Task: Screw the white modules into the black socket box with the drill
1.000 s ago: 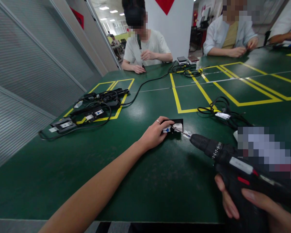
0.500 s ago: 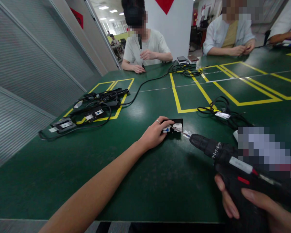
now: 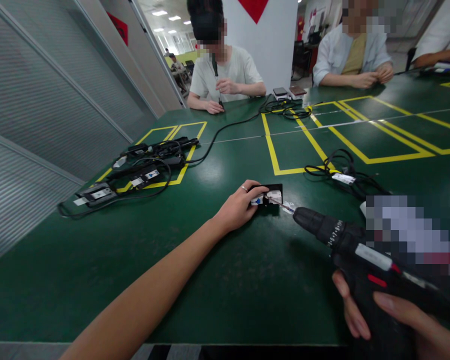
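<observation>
My left hand (image 3: 240,206), a ring on one finger, reaches across the green table (image 3: 217,280) and grips a small black device with a white and blue label (image 3: 270,195), pressing it down on the tabletop. My right hand (image 3: 390,320) at the lower right is wrapped round the handle of a black cordless drill (image 3: 345,242). The drill's thin bit (image 3: 281,203) points left and its tip rests on the device, right beside my left fingers.
Black adapters and tangled cables (image 3: 135,172) lie at the left inside yellow tape. A cable bundle (image 3: 341,172) lies right of the device. More cables and small boxes (image 3: 288,97) sit at the far edge, where three people are seated working.
</observation>
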{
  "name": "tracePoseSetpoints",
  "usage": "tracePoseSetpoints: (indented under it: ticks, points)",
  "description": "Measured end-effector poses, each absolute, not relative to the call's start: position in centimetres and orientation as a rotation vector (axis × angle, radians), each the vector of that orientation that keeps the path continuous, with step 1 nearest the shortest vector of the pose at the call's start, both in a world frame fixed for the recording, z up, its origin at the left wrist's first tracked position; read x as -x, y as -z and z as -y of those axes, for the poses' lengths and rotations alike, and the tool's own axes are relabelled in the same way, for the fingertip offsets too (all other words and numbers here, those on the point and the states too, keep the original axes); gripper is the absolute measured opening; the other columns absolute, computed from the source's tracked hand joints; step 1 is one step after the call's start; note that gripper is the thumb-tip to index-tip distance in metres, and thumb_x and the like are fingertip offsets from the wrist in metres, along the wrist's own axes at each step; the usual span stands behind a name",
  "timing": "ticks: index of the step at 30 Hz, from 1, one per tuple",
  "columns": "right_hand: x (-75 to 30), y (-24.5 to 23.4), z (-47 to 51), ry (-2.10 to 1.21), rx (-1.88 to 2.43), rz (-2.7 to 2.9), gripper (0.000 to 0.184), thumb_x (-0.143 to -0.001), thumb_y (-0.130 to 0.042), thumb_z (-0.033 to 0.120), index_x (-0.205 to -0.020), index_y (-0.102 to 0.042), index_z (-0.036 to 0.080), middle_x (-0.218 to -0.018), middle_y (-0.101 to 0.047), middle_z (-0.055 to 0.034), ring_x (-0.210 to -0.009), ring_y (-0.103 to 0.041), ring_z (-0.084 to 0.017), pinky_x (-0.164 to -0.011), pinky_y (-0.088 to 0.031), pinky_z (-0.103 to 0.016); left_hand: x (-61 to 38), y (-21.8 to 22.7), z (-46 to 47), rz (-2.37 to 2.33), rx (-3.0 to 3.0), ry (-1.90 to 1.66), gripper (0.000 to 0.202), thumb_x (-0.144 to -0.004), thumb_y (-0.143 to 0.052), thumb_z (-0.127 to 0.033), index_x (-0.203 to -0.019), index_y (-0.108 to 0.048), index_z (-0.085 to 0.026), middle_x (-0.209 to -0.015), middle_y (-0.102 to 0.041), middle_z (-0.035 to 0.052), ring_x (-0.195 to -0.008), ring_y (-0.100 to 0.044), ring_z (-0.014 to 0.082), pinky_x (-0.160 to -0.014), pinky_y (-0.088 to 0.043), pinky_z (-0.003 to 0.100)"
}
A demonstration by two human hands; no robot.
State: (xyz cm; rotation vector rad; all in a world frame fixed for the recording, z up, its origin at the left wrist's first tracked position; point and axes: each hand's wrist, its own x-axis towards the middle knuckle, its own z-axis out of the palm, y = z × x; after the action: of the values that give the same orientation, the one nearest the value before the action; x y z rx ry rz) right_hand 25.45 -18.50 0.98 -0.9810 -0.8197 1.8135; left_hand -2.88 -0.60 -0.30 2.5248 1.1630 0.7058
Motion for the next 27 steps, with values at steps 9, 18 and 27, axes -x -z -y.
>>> tracePoseSetpoints:
  ticks: [9, 18, 27]
  points:
    - [-25.71, -0.8, 18.47, -1.803, 0.977, 0.836, 0.03, -0.087, -0.04, 0.031, -0.096, -0.066, 0.019, -0.065, -0.07, -0.0075, -0.053, -0.06, -0.022, -0.056, -0.045, -0.035, 2.87, 0.17, 0.66, -1.167, -2.526, -0.705, 0.051, -0.08, -0.05, -0.005, -0.127, -0.045, -0.025, -0.127, -0.043, 0.0064, -0.116, -0.047, 0.0207, -0.101, -0.044, 0.04]
    - [-25.95, -0.58, 18.48, -1.818, 0.968, 0.855, 0.031, -0.087, -0.041, 0.032, -0.096, -0.067, 0.018, -0.064, -0.07, -0.0079, -0.054, -0.059, -0.022, -0.057, -0.045, -0.035, 2.83, 0.13, 0.63, -1.156, -2.533, -0.705, 0.053, -0.078, -0.05, -0.003, -0.126, -0.046, -0.025, -0.127, -0.043, 0.006, -0.117, -0.046, 0.0207, -0.102, -0.043, 0.04]
    - [-25.79, -0.7, 18.46, -1.797, 0.978, 0.836, 0.03, -0.088, -0.04, 0.029, -0.096, -0.067, 0.019, -0.069, -0.071, -0.0087, -0.055, -0.06, -0.021, -0.057, -0.046, -0.034, 2.86, 0.12, 0.63, -1.154, -2.524, -0.709, 0.052, -0.078, -0.049, -0.004, -0.126, -0.046, -0.026, -0.127, -0.043, 0.0065, -0.117, -0.046, 0.0215, -0.101, -0.044, 0.042]
